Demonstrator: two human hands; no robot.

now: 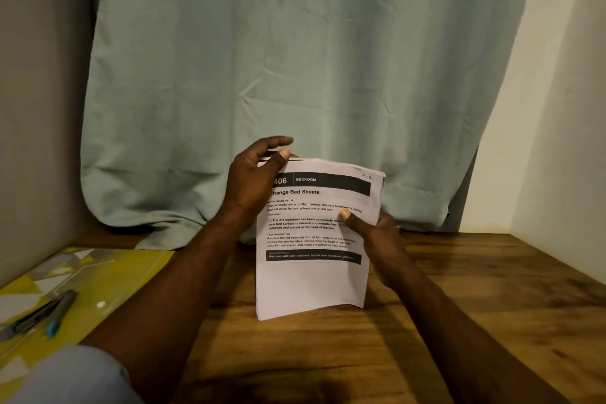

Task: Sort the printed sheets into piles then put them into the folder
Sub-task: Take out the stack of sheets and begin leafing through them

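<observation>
I hold a stack of printed sheets (311, 279) upright above the wooden table (459, 321), its lower edge close to the tabletop. The front page reads "406 BEDROOM, Change Bed Sheets". My left hand (252, 180) grips the stack's top left corner, thumb on the front and fingers curled behind. On the right edge my right hand (370, 229) pinches the stack at mid-height, thumb pressed on the printed text. A yellow folder (108, 275) with grey and white shapes lies flat at the table's left.
Pens (49, 315), one with a blue tip, lie on the yellow folder. A pale green curtain (295, 59) hangs behind the table and bunches on its far edge. Walls close in on the left and right sides.
</observation>
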